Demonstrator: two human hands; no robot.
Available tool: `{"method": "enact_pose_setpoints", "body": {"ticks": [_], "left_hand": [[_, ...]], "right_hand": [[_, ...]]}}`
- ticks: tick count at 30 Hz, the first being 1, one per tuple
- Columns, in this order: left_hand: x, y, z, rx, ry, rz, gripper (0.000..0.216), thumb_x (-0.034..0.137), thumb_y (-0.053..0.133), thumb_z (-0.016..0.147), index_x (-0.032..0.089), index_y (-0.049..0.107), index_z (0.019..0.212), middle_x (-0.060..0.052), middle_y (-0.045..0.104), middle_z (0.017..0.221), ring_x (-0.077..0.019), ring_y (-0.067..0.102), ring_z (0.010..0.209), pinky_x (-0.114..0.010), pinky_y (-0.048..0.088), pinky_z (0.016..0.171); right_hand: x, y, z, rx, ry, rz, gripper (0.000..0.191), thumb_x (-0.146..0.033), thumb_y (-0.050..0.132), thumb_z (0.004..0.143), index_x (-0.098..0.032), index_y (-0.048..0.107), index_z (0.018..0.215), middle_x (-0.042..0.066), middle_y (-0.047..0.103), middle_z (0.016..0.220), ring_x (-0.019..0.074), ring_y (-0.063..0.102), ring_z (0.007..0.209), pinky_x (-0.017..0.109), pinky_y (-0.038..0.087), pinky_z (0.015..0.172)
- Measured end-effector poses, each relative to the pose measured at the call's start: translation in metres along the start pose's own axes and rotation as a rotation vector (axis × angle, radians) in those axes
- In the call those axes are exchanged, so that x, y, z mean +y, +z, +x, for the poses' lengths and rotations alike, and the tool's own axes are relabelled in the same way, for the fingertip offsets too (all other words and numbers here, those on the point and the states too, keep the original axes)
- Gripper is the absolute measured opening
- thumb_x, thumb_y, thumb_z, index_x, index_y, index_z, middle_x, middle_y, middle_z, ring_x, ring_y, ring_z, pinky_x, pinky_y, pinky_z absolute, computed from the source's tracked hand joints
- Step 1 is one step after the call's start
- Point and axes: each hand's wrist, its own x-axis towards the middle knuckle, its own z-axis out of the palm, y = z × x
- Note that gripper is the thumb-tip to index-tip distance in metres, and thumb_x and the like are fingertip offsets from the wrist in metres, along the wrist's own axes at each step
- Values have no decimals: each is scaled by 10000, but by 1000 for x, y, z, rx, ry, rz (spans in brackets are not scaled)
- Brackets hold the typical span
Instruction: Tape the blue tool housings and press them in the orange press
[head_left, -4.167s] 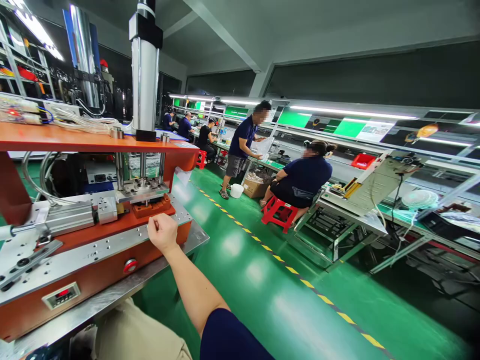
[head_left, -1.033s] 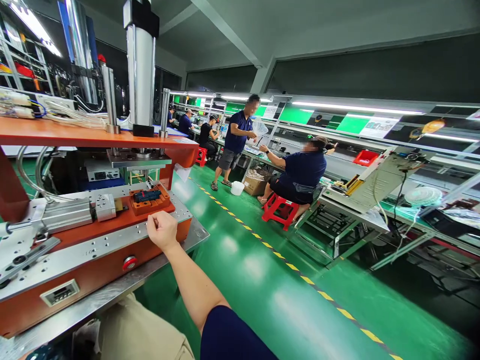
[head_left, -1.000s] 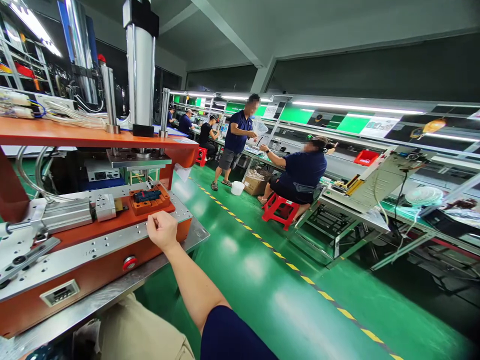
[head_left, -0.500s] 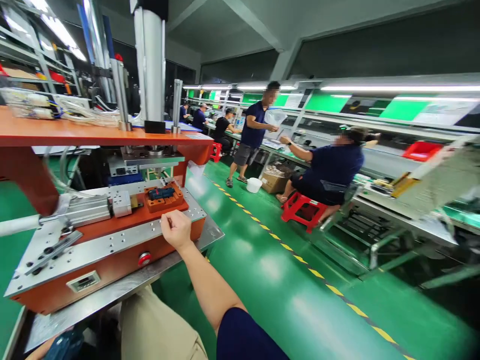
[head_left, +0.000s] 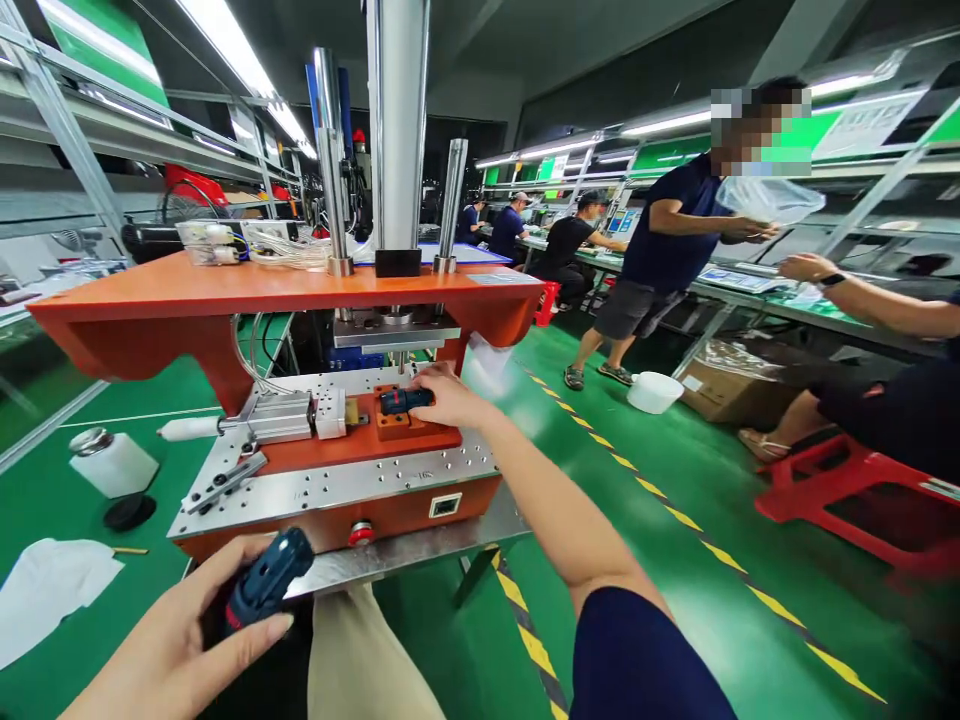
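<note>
The left hand [head_left: 176, 640] is clamped around a dark-blue housing [head_left: 271, 575] in the foreground. Beyond, the right hand [head_left: 454, 400] touches a second housing [head_left: 399, 401] in the orange fixture [head_left: 393, 428] beneath the press plate [head_left: 397, 334]; whether it grips, I cannot tell.

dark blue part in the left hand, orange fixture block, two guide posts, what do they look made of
Dark blue part in the left hand: probably moulded plastic, semi-gloss, from its soft highlights and rounded contours.
Orange fixture block: satin, even colour; painted metal or plastic, the look leaves it open.
Guide posts: likely polished or chromed steel, with bright mirror-like streaks along them.
</note>
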Motion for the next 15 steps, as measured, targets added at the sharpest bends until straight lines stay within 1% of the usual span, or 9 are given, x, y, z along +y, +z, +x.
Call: {"method": "enact_pose_setpoints", "body": {"ticks": [2, 3, 5, 8, 9, 10, 12, 15], "left_hand": [[36, 1, 25, 0, 152, 74, 556, 609, 700, 803, 243, 668, 1221, -69, 680, 1268, -307, 642, 1187, -311, 581, 948], [52, 2, 39, 2, 227, 117, 515, 585, 690, 825, 242, 676, 1209, -71, 676, 1268, -300, 634, 1194, -314, 568, 963], [76, 6, 69, 9, 325, 178, 495, 545, 677, 853, 234, 667, 1239, -78, 670, 1279, -293, 627, 1199, -339, 538, 1005], [98, 17, 115, 15, 334, 226, 573, 512, 690, 855, 211, 611, 1335, -85, 674, 1304, -304, 639, 1187, -397, 502, 1052], [103, 22, 130, 8, 326, 245, 591, 496, 706, 848, 210, 598, 1354, -81, 683, 1296, -308, 649, 1173, -406, 503, 1047], [108, 26, 144, -3, 325, 270, 594, 470, 723, 840, 214, 597, 1362, -74, 696, 1278, -311, 660, 1154, -406, 510, 1030], [117, 35, 170, -36, 334, 328, 567, 400, 739, 837, 218, 612, 1359, -66, 714, 1250, -309, 677, 1125, -395, 518, 1002], [129, 46, 199, -81, 352, 400, 501, 307, 706, 857, 195, 638, 1340, -82, 706, 1270, -307, 676, 1141, -375, 506, 1005]], "right_hand": [[5, 4, 6, -35, -33, 22, 291, -263, 922, 635, -208, 741, 857, 47, 721, 860, 226, 671, 882, 349, 531, 770], [3, 4, 5, -16, -29, 39, 285, -265, 913, 658, -204, 737, 873, 51, 722, 866, 224, 676, 868, 350, 536, 760], [-9, -1, -8, 104, 19, 103, 269, -253, 848, 761, -202, 720, 992, 78, 730, 956, 236, 688, 919, 371, 556, 790], [-37, -17, -46, 439, 166, 257, 317, -243, 698, 908, -223, 643, 1219, 120, 697, 1178, 251, 662, 1121, 427, 553, 953], [-46, -23, -62, 541, 220, 300, 331, -255, 669, 929, -238, 625, 1257, 121, 679, 1228, 251, 642, 1171, 441, 538, 1001], [-53, -28, -79, 612, 276, 338, 341, -267, 659, 937, -249, 618, 1275, 115, 669, 1252, 252, 631, 1194, 447, 531, 1023], [-61, -36, -110, 683, 385, 393, 349, -289, 664, 932, -250, 622, 1276, 109, 656, 1272, 257, 625, 1200, 443, 542, 1011], [-56, -38, -150, 702, 527, 434, 365, -327, 681, 918, -229, 636, 1266, 118, 645, 1277, 265, 632, 1179, 439, 554, 991]]}}
